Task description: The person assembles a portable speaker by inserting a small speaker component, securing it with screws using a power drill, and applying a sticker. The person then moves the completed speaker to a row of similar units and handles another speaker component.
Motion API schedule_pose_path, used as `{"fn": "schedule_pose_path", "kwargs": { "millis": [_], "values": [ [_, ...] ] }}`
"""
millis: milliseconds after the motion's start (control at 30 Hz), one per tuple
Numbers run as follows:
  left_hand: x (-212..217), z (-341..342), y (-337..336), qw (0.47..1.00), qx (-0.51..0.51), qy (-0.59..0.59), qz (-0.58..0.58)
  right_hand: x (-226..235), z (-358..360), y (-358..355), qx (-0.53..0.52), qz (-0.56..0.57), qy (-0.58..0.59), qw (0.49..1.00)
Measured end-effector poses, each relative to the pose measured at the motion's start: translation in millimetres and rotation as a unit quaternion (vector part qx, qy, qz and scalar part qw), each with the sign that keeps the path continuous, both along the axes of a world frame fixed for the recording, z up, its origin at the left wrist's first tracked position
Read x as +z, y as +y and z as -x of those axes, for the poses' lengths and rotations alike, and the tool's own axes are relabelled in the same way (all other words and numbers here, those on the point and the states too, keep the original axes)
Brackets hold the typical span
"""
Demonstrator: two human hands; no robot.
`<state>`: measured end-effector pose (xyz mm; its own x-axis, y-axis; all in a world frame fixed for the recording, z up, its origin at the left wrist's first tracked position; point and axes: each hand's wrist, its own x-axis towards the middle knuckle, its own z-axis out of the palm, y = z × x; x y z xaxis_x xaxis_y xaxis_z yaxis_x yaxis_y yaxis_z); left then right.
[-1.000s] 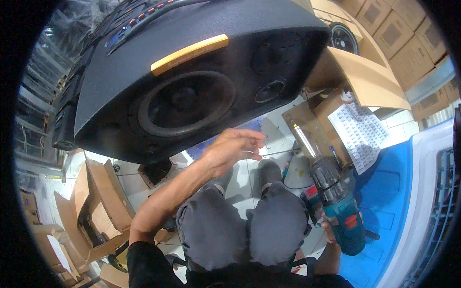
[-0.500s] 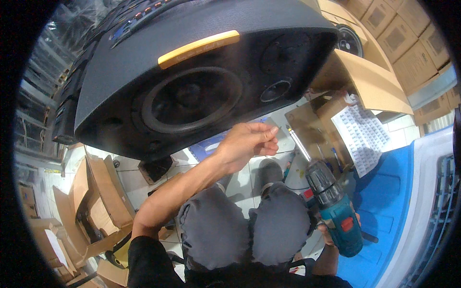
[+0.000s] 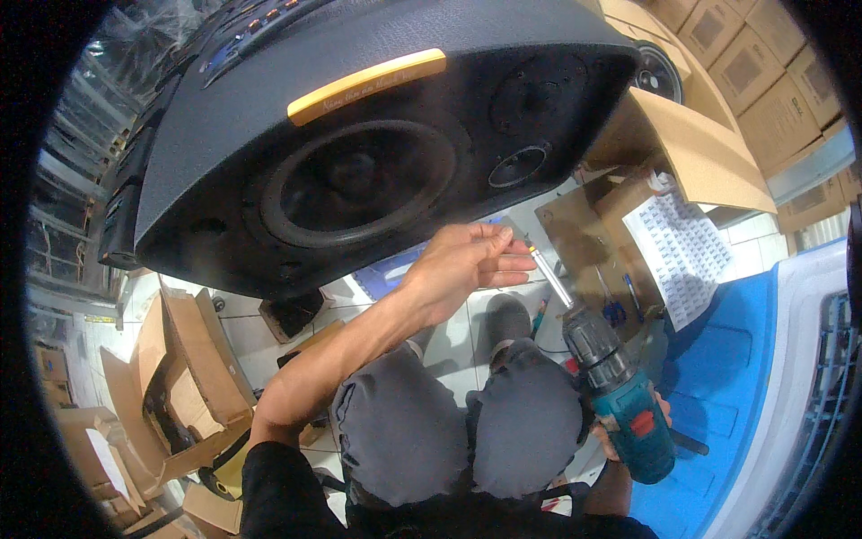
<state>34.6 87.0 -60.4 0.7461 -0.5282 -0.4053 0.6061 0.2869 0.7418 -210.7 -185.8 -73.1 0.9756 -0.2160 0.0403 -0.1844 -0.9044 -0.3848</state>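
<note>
A teal and black cordless drill [image 3: 636,431] with a red switch is held in my right hand [image 3: 609,444], whose fingers wrap its grip, mostly behind the body. Its long silver bit [image 3: 554,280] points up and forward to my left hand. My left hand [image 3: 462,274] has thumb and index finger pinched together at the bit's tip, on what looks like a small dark screw [image 3: 527,241]; its other fingers stretch beside the bit. Just beyond stands a large black speaker cabinet [image 3: 503,85] with a round woofer [image 3: 359,175] and an orange strip [image 3: 368,87].
To the right are a blue plastic surface [image 3: 718,386], an open cardboard box [image 3: 709,162] and a printed sheet [image 3: 678,256]. Screwdrivers [image 3: 613,310] lie beside the box. Torn cartons [image 3: 193,377] stand at left, and stacked boxes [image 3: 781,99] rise at far right.
The drill has shifted slightly left and forward, bringing its bit tip up to my left fingertips. My left hand has moved slightly right, and its lower fingers have straightened.
</note>
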Motion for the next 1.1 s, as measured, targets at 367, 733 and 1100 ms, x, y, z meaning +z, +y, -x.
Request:
{"fn": "schedule_pose_path", "kwargs": {
  "millis": [367,733,1100],
  "values": [
    [-0.1,-1.2,3.5,0.995,-0.013,-0.059,0.082,40.7,-14.4,16.4,-0.05,-0.038,0.091,0.994],
    [6.9,-0.5,5.1,0.988,-0.022,-0.148,0.045,18.0,-6.5,7.2,-0.013,0.034,0.044,0.998],
    [28.6,-10.1,-9.0,0.987,0.041,-0.024,0.151,68.8,-61.7,58.9,-0.14,-0.046,0.194,0.97]
  ]
}}
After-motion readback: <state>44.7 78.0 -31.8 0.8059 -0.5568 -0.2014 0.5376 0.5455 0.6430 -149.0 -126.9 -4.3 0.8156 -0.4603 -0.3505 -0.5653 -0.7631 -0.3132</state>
